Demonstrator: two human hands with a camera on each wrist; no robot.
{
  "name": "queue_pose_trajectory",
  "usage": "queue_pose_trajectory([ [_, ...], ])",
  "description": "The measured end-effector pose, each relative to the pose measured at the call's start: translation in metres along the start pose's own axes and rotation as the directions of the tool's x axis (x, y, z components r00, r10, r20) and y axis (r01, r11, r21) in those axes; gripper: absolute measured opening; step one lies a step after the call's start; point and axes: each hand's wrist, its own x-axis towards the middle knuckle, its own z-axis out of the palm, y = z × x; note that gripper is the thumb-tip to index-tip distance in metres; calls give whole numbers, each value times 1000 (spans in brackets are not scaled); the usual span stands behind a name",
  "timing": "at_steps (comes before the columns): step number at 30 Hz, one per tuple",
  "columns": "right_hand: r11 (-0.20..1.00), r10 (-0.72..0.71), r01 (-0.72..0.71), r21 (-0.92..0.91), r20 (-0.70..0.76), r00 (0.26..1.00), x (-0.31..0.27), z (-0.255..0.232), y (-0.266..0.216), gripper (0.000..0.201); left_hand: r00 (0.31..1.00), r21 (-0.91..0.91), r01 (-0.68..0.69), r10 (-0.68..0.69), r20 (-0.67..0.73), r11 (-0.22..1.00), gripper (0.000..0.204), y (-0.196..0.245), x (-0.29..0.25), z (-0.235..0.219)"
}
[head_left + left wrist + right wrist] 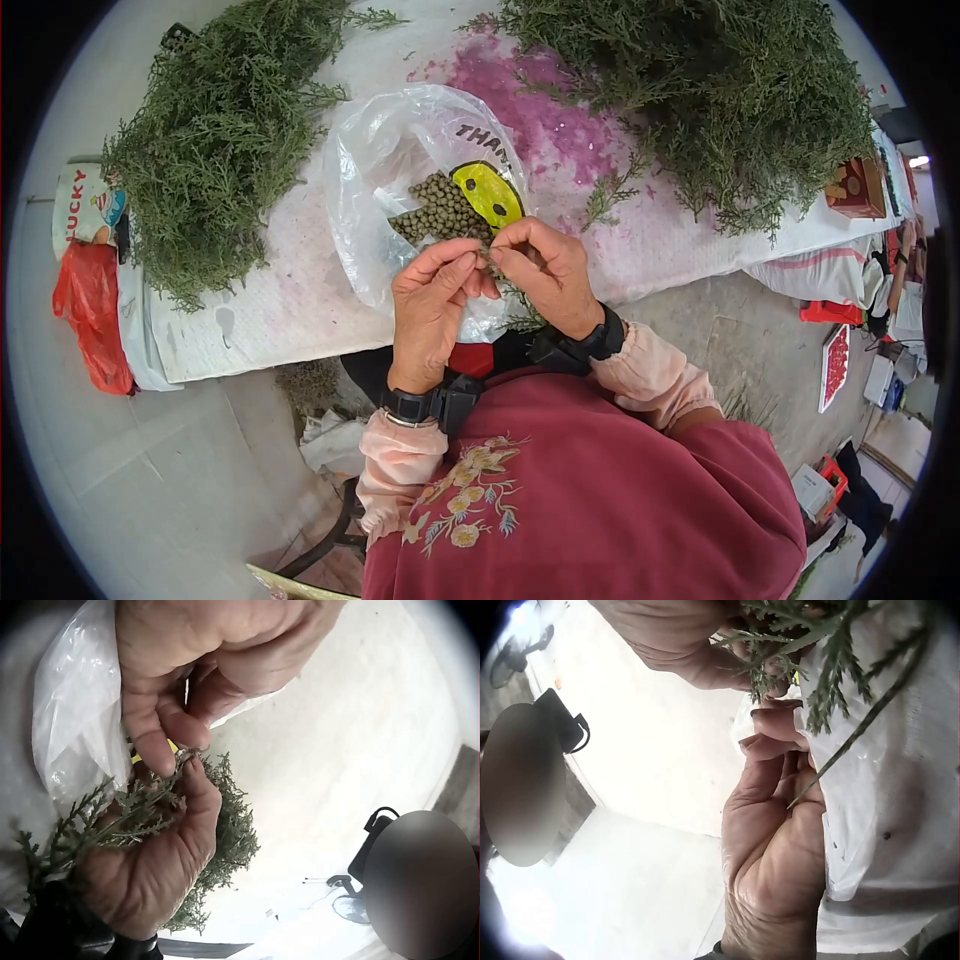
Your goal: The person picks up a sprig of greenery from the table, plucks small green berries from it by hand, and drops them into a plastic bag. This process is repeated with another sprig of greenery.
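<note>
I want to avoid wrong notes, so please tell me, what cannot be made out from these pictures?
- Anything between the left hand's fingertips: too small, head view; fingers hide it, left wrist view.
- Bag's bottom: round green pieces cover it, head view.
- Right foliage pile's far end: cut off by top edge, head view.

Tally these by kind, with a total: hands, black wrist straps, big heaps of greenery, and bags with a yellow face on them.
Hands: 2, left hand and right hand
Black wrist straps: 2, left strap and right strap
Big heaps of greenery: 2, left heap and right heap
Bags with a yellow face: 1, clear bag
Total: 7
</note>
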Motion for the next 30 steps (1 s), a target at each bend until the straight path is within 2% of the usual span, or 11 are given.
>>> queue_pose_trajectory([
  [15, 997, 33, -35, 62, 34, 999, 0, 1, 3, 3, 1000, 44, 9, -9, -13, 999, 20, 3, -2, 6],
  [18, 998, -18, 21, -55, 47, 999, 0, 1, 2, 3, 1000, 41, 17, -16, -13, 999, 19, 3, -2, 5],
  [26, 1000, -2, 2, -10, 39, 999, -1, 3, 6, 3, 1000, 53, 27, -26, -12, 998, 18, 3, -2, 5],
  [30, 998, -18, 20, -53, 48, 999, 0, 2, 4, 3, 999, 40, 25, -25, -23, 999, 18, 3, -2, 6],
])
